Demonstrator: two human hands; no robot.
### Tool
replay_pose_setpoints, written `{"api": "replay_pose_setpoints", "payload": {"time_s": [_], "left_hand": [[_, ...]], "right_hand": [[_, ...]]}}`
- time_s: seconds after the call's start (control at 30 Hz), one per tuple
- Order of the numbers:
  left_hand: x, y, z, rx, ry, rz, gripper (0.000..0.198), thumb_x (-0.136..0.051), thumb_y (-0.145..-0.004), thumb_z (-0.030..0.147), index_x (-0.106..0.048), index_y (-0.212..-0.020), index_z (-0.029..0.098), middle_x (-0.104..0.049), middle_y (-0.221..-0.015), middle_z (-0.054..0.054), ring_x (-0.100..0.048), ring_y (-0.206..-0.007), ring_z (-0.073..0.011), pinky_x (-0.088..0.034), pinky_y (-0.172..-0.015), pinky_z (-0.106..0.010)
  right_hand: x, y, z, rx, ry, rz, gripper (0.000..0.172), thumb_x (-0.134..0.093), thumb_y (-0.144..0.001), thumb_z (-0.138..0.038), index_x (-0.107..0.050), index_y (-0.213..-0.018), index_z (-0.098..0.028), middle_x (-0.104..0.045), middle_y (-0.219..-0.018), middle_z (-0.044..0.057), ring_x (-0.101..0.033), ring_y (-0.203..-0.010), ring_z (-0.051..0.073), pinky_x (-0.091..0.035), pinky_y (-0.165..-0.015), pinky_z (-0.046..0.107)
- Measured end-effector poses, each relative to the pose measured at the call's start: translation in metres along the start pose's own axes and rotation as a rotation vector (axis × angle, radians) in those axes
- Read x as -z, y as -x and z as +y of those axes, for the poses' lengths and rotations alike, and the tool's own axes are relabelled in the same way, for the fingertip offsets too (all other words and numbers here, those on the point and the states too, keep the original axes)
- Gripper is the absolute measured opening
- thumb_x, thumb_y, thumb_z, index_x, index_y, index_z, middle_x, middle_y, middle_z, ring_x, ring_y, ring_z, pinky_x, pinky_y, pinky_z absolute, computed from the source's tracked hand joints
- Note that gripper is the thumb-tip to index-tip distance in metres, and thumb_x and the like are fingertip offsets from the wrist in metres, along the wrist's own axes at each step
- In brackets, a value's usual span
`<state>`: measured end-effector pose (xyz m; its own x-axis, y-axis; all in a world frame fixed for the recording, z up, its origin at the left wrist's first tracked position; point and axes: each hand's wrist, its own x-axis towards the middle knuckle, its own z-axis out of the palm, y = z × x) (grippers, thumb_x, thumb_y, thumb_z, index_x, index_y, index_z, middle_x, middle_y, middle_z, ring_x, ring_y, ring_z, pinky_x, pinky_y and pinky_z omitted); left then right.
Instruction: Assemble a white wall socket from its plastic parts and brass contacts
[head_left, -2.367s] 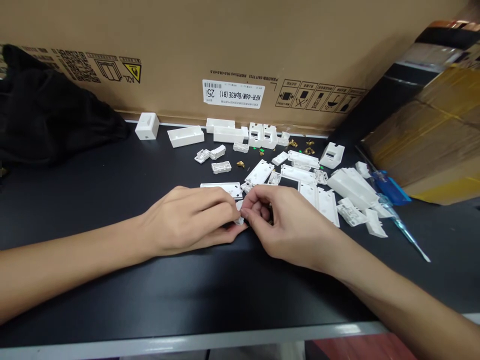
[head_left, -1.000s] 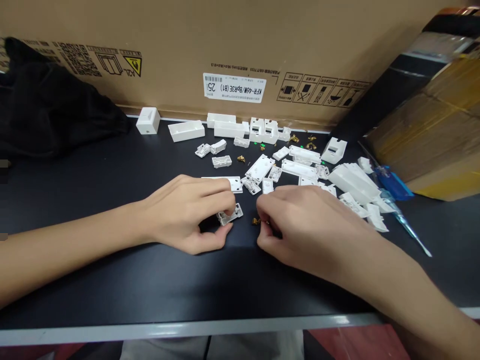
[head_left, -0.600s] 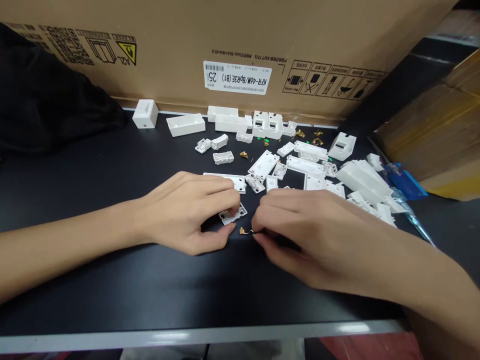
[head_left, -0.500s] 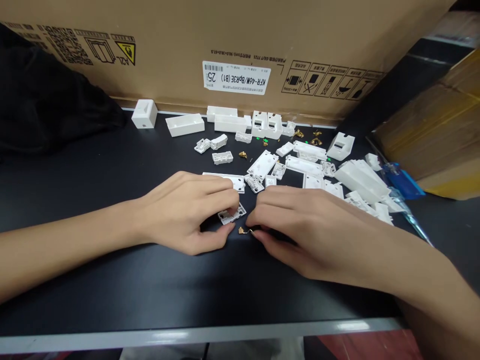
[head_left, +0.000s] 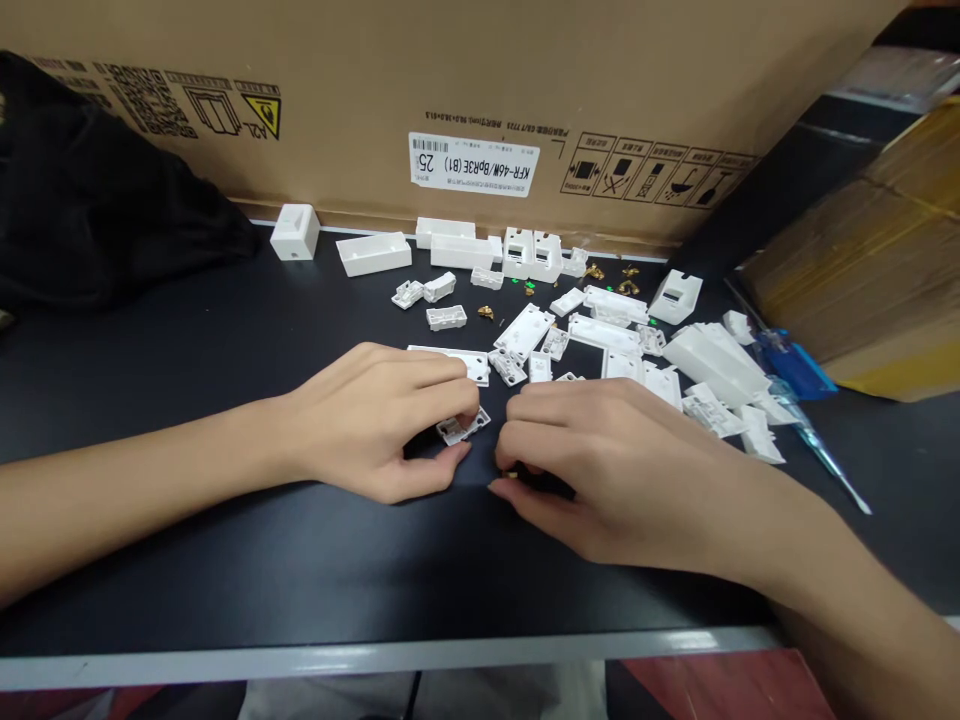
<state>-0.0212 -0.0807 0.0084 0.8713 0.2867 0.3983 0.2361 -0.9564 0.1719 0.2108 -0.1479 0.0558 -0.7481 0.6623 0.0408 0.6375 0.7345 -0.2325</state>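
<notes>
2 curled: L hand (head_left: 379, 420), R hand (head_left: 592, 470)

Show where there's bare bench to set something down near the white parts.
Bare black bench top runs along the front edge below the left hand and right hand, and back to the black cloth. Crowded: centre-right, behind the right hand, where white plastic parts and brass clips lie close together.

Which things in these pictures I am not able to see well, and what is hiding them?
In the head view:
- Small brass piece: mostly hidden by the fingers of the right hand, so its shape cannot be told.
- White plastic part: one end is covered by the fingers of the left hand.
- Green bits: too small to identify.
- Small print on the carton label: too small to read.
</notes>
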Motion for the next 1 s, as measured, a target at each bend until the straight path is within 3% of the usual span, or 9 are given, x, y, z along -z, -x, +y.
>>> {"api": "replay_pose_setpoints", "payload": {"time_s": [0.07,0.17,0.3,0.53,0.8,1.0], "left_hand": [[0.001,0.000,0.000,-0.009,-0.004,-0.008,0.006,-0.058,-0.088,0.026,-0.056,-0.085,0.020,-0.058,-0.076,0.000,-0.053,-0.064,-0.0150,-0.038,-0.055,-0.028],[0.002,-0.001,0.000,-0.026,0.000,-0.011,0.006,-0.059,-0.088,0.025,-0.056,-0.085,0.020,-0.059,-0.076,0.000,-0.054,-0.064,-0.0148,-0.038,-0.056,-0.027],[0.003,-0.001,-0.001,-0.041,0.002,-0.011,0.006,-0.058,-0.088,0.026,-0.057,-0.085,0.020,-0.059,-0.076,0.000,-0.054,-0.063,-0.0146,-0.039,-0.056,-0.027],[0.001,0.000,0.000,-0.022,0.016,-0.003,0.005,-0.057,-0.089,0.025,-0.058,-0.088,0.021,-0.060,-0.077,0.000,-0.056,-0.065,-0.0148,-0.040,-0.058,-0.027],[0.001,0.001,-0.003,-0.046,0.037,-0.002,0.011,-0.061,-0.096,0.032,-0.061,-0.094,0.020,-0.069,-0.085,-0.001,-0.065,-0.072,-0.0148,-0.047,-0.064,-0.025],[0.000,0.000,-0.004,-0.079,0.050,0.018,0.013,-0.061,-0.099,0.033,-0.063,-0.095,0.020,-0.072,-0.087,-0.002,-0.068,-0.074,-0.0141,-0.050,-0.068,-0.023]], "right_hand": [[0.001,0.001,0.002,0.030,-0.070,-0.009,0.020,-0.061,-0.097,-0.026,-0.065,-0.080,-0.016,-0.059,-0.075,0.001,-0.052,-0.067,0.015,-0.036,-0.060,0.029],[0.005,0.004,0.009,0.079,-0.150,0.014,0.014,-0.058,-0.098,-0.018,-0.071,-0.093,-0.016,-0.061,-0.081,0.002,-0.055,-0.074,0.015,-0.039,-0.065,0.029],[0.007,0.005,0.017,0.099,-0.150,-0.013,0.024,-0.053,-0.097,-0.009,-0.074,-0.104,-0.019,-0.063,-0.089,0.003,-0.057,-0.078,0.015,-0.040,-0.066,0.028],[0.005,0.003,0.017,0.082,-0.152,-0.087,0.020,-0.054,-0.098,-0.011,-0.073,-0.097,-0.018,-0.063,-0.088,0.003,-0.056,-0.075,0.014,-0.041,-0.065,0.027],[0.014,0.006,0.014,0.009,-0.146,0.089,0.019,-0.053,-0.094,-0.010,-0.068,-0.088,-0.020,-0.065,-0.078,0.001,-0.055,-0.066,0.013,-0.038,-0.063,0.026],[0.008,-0.001,0.012,-0.035,-0.107,0.103,0.021,-0.056,-0.091,-0.008,-0.072,-0.087,-0.019,-0.068,-0.078,0.001,-0.059,-0.067,0.012,-0.040,-0.064,0.026]]}}
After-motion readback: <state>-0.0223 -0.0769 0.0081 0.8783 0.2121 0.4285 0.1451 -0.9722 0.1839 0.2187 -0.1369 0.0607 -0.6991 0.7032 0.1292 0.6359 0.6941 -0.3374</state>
